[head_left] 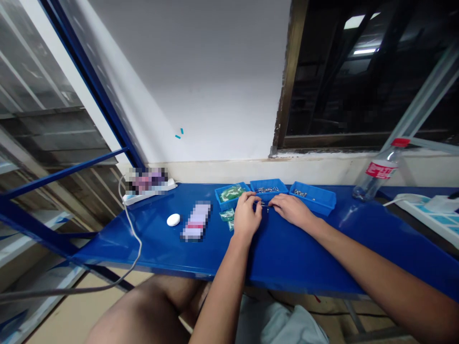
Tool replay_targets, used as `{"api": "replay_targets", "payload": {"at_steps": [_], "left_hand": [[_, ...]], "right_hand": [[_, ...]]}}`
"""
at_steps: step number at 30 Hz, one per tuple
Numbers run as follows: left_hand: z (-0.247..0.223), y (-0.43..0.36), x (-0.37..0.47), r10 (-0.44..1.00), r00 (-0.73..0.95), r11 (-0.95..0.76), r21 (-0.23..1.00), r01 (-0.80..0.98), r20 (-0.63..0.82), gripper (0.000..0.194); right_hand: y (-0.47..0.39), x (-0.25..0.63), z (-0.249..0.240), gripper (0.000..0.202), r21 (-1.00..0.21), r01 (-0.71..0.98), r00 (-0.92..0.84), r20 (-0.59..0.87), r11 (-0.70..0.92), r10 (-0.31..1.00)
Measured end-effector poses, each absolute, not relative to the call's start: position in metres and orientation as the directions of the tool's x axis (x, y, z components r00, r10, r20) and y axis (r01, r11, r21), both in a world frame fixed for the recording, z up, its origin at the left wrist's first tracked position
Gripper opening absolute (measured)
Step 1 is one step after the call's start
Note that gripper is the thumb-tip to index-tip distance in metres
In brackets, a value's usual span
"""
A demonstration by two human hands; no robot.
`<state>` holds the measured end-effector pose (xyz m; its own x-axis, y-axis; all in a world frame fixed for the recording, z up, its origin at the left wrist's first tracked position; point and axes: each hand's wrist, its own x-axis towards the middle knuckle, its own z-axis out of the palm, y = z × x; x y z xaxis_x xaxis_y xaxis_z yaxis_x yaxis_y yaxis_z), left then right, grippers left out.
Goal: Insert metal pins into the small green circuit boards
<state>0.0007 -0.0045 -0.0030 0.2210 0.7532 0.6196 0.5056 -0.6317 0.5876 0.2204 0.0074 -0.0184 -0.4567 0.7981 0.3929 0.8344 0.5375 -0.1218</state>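
My left hand [248,214] is closed over the blue tabletop, its fingers bent and the thumb drawn in. Thin, shiny metal pieces [264,205], perhaps screws, show between my two hands; their exact kind is too small to tell. My right hand [289,208] comes in from the right with fingers bent together, the tips close to those pieces. What lies within either set of fingertips is hidden. Just behind the hands stand a blue bin of metal hardware [268,189], a bin with a green bag [231,193], and a bin with a few small metal parts [315,199].
Small clear packets [227,216] lie left of my left hand. Further left are a pixelated phone-shaped object [197,220], a white round case [173,220] and a power strip [150,192] with a hanging cable. A plastic bottle [380,169] and another power strip [430,215] stand right.
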Motion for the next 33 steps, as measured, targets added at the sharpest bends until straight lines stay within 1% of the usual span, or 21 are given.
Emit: {"api": "replay_targets", "payload": {"at_steps": [3,9,13,18,22,24,25,27,28,30,31,33], "left_hand": [[-0.004,-0.004,0.001,0.755,0.226,-0.631,0.585,0.509,0.616,0.014],[-0.004,-0.005,0.001,0.757,0.28,-0.635,0.563,0.528,0.591,0.015],[-0.004,-0.006,0.0,0.755,0.299,-0.637,0.544,0.547,0.583,0.015],[-0.005,-0.007,-0.001,0.757,0.298,-0.634,0.544,0.55,0.582,0.015],[-0.006,-0.007,-0.001,0.764,0.3,-0.63,0.556,0.543,0.572,0.015],[-0.006,-0.007,-0.001,0.77,0.3,-0.625,0.569,0.535,0.563,0.017],[-0.006,-0.007,0.0,0.775,0.301,-0.621,0.576,0.532,0.556,0.018],[-0.006,-0.007,0.0,0.787,0.305,-0.608,0.592,0.529,0.536,0.021],[-0.006,-0.007,0.0,0.794,0.31,-0.601,0.6,0.528,0.523,0.024],[-0.006,-0.007,0.0,0.804,0.327,-0.591,0.616,0.521,0.496,0.031],[-0.006,-0.007,0.0,0.808,0.334,-0.587,0.623,0.517,0.485,0.033],[-0.007,-0.005,-0.001,0.816,0.331,-0.577,0.637,0.511,0.474,0.031]], "right_hand": [[0.007,0.219,-0.018,0.028,-0.117,0.844,-0.439,0.41,0.523,0.8],[0.002,0.216,-0.016,0.025,-0.196,0.823,-0.396,0.474,0.532,0.786],[0.003,0.214,-0.02,0.02,-0.183,0.836,-0.393,0.458,0.517,0.798],[0.007,0.213,-0.022,0.021,-0.213,0.831,-0.392,0.429,0.513,0.814],[0.004,0.209,-0.014,0.023,-0.252,0.8,-0.376,0.497,0.544,0.782],[0.0,0.204,-0.009,0.021,-0.328,0.763,-0.317,0.561,0.557,0.765],[-0.002,0.201,-0.007,0.019,-0.387,0.735,-0.267,0.589,0.557,0.762],[-0.006,0.195,-0.006,0.015,-0.547,0.639,-0.136,0.611,0.54,0.78],[-0.007,0.191,-0.006,0.017,-0.64,0.561,-0.068,0.596,0.525,0.8],[-0.008,0.184,-0.009,0.026,-0.8,0.356,0.023,0.524,0.483,0.852],[-0.008,0.181,-0.01,0.032,-0.853,0.252,0.042,0.481,0.457,0.876],[-0.007,0.178,-0.014,0.041,-0.906,0.109,0.046,0.415,0.408,0.909]]}}
